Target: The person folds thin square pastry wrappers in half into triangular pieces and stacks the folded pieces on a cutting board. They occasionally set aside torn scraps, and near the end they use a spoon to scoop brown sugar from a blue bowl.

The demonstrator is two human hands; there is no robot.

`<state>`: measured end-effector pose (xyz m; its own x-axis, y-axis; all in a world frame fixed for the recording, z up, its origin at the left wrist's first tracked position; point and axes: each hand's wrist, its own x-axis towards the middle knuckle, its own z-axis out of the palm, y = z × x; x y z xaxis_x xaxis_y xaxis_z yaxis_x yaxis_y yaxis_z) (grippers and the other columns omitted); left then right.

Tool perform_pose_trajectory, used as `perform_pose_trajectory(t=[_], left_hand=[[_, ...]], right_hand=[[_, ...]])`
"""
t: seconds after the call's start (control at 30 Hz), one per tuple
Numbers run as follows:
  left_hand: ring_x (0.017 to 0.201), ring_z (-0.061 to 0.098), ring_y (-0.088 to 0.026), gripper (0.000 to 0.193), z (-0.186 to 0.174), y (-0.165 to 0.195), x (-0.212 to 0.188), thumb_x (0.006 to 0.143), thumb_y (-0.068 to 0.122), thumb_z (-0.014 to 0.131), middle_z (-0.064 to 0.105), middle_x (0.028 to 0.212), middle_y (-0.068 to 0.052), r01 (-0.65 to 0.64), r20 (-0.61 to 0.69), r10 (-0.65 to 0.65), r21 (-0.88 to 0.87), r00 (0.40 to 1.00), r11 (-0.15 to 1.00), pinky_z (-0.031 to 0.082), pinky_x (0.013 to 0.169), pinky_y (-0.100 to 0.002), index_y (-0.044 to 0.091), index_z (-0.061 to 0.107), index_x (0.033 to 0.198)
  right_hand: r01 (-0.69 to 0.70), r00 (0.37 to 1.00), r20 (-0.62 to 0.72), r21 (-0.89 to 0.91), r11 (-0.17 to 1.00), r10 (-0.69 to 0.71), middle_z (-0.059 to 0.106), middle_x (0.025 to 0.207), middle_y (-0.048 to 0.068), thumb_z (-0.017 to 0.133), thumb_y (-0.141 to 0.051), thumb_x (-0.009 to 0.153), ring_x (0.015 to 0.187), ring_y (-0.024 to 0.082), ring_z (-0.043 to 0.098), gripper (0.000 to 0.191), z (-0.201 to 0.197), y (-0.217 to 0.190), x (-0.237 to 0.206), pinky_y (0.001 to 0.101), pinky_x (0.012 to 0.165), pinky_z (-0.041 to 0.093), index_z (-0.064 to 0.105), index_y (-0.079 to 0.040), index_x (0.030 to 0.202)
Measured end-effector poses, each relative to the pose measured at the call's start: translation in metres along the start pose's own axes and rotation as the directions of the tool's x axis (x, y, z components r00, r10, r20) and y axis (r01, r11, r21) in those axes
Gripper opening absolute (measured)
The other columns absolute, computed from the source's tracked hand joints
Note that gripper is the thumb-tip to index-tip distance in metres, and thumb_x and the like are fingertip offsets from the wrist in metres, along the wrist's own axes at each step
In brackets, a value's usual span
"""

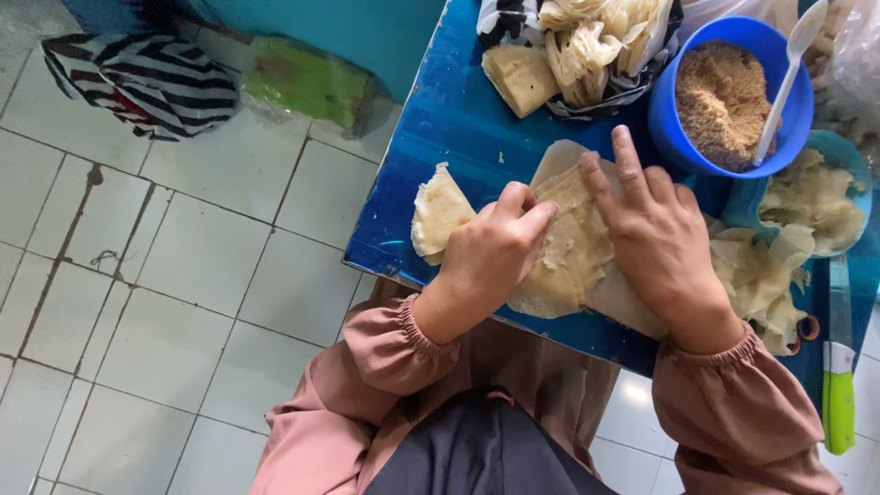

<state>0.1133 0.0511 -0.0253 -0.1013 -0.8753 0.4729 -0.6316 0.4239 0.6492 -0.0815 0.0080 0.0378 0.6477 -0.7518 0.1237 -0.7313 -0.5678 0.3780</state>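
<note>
Two hands at the blue tabletop's near edge: left hand pinching, right hand flat on a half-rolled dough sheet; one folded piece beside, more sheets unrolled.

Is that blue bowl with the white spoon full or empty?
Nearly full: the blue bowl holds brown crumbly stuff close to its rim, the white spoon standing in it.

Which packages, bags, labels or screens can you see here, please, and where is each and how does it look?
Green package: on the tiled floor, upper left, soft oblong in clear wrap.
Striped bag: floor, far upper left, crumpled, black, white and red.
Patterned bag: table's top edge, black and white, open, holding pale wrappers.
Clear bag: top right corner, see-through.
No labels, signs or screens show.
</note>
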Motion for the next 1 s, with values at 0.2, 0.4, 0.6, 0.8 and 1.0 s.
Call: perform_pose_trajectory(t=[0.2, 0.4, 0.6, 0.8, 1.0], left_hand=[[0.085, 0.069, -0.022, 0.02, -0.003, 0.001, 0.002, 0.093, 0.014, 0.07, 0.06, 0.106, -0.004, -0.002, 0.007, 0.002, 0.012, 1.0, 1.0, 0.056, 0.066, -0.035, 0.012, 0.07, 0.113], [0.087, 0.07, -0.023, 0.02, -0.001, -0.001, 0.002, 0.093, 0.012, 0.068, 0.059, 0.107, -0.005, 0.017, 0.026, -0.017, -0.006, 1.0, 1.0, 0.056, 0.068, -0.037, 0.013, 0.069, 0.113], [0.092, 0.069, -0.029, 0.03, -0.006, -0.001, 0.0, 0.092, 0.009, 0.066, 0.059, 0.112, -0.008, -0.025, -0.014, 0.024, -0.115, 1.0, 0.993, 0.057, 0.072, -0.038, 0.008, 0.066, 0.123], [0.095, 0.07, -0.032, 0.024, -0.017, 0.011, -0.027, 0.097, 0.009, 0.067, 0.06, 0.112, -0.01, 0.021, 0.039, -0.014, -0.191, 0.999, 0.981, 0.058, 0.074, -0.038, 0.005, 0.061, 0.12], [0.091, 0.071, -0.031, 0.019, -0.016, 0.008, -0.025, 0.097, 0.015, 0.071, 0.06, 0.106, -0.009, 0.193, 0.186, -0.159, -0.18, 0.97, 0.965, 0.056, 0.071, -0.04, 0.008, 0.061, 0.111]], right_hand=[[-0.009, 1.0, -0.02, -0.189, 0.982, 0.006, 0.048, 0.163, 0.013, 0.06, -0.01, 0.092, 0.108, 0.024, 0.061, 0.05, -0.007, 0.002, 0.001, 0.0346, 0.084, 0.051, 0.064, -0.006, 0.142], [-0.083, 0.99, -0.101, 0.127, 0.988, 0.096, 0.047, 0.158, 0.021, 0.063, 0.004, 0.089, 0.111, 0.033, 0.061, 0.05, -0.025, -0.005, -0.017, 0.0441, 0.098, 0.051, 0.063, 0.001, 0.139], [0.016, 0.994, -0.112, 0.292, 0.956, 0.018, 0.047, 0.154, 0.022, 0.064, 0.006, 0.078, 0.118, 0.034, 0.06, 0.062, -0.033, -0.043, -0.051, 0.0453, 0.099, 0.049, 0.059, -0.005, 0.139], [0.119, 0.992, -0.043, 0.014, 0.993, -0.118, 0.048, 0.156, 0.012, 0.061, -0.009, 0.086, 0.121, 0.027, 0.057, 0.063, -0.033, -0.058, -0.055, 0.0412, 0.098, 0.046, 0.055, -0.009, 0.149], [0.12, 0.993, 0.02, -0.204, 0.972, -0.118, 0.048, 0.159, 0.007, 0.059, -0.015, 0.088, 0.122, 0.024, 0.054, 0.062, -0.032, -0.063, -0.056, 0.0398, 0.098, 0.042, 0.056, -0.013, 0.15]])
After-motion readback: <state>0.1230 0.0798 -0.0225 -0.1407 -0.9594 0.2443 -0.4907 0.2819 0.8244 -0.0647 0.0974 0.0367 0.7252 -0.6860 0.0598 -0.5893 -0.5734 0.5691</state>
